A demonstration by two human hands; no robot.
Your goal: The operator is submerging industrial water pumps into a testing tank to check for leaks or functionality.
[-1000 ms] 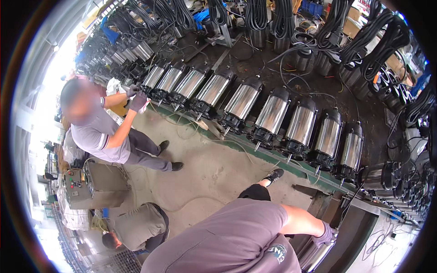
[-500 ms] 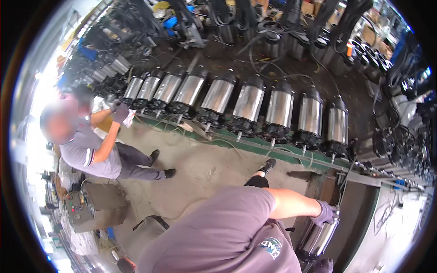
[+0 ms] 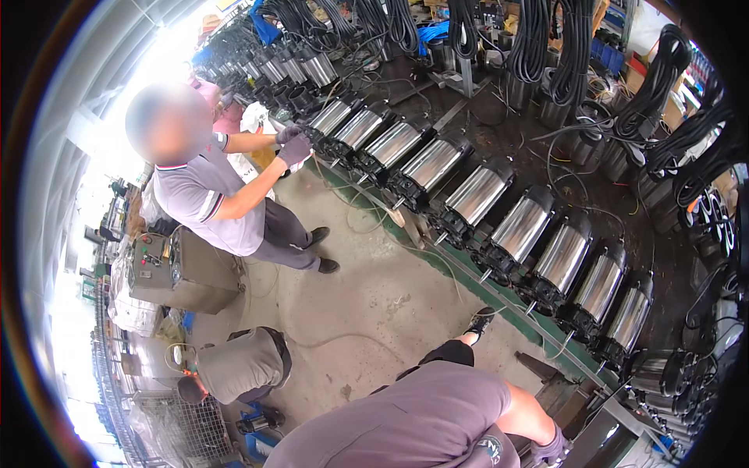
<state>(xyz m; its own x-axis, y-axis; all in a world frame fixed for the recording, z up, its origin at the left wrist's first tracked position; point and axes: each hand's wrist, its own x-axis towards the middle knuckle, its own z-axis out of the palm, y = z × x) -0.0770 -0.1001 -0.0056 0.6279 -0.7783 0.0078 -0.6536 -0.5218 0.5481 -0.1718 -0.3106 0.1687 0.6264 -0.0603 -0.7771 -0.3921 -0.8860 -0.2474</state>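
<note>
My left arm reaches toward the lower right, and my gloved left hand point(image 3: 552, 449) is at the bottom edge of the picture. Its fingers are curled round the end of a steel-cased motor point(image 3: 569, 448), of which only a sliver shows. The rest of that motor is cut off below. Out of the picture is my right hand. Closest to my left hand is a dark metal frame point(image 3: 573, 405). Beyond it, a slanting row of polished cylindrical motors point(image 3: 562, 261) lies along a green-edged bench, black ends and thin shafts pointing toward me.
A co-worker point(image 3: 218, 187) in grey gloves stands at the far end of the row. Another person point(image 3: 242, 363) bends low at the lower left, near a grey control box point(image 3: 187, 269). Thin hoses point(image 3: 335, 342) cross the floor. Coiled black cables point(image 3: 538, 47) hang beyond the bench.
My view has swung left, so the motor row shifts and tilts in the picture. The held motor has mostly slipped below the edge, and my right hand has left the view.
</note>
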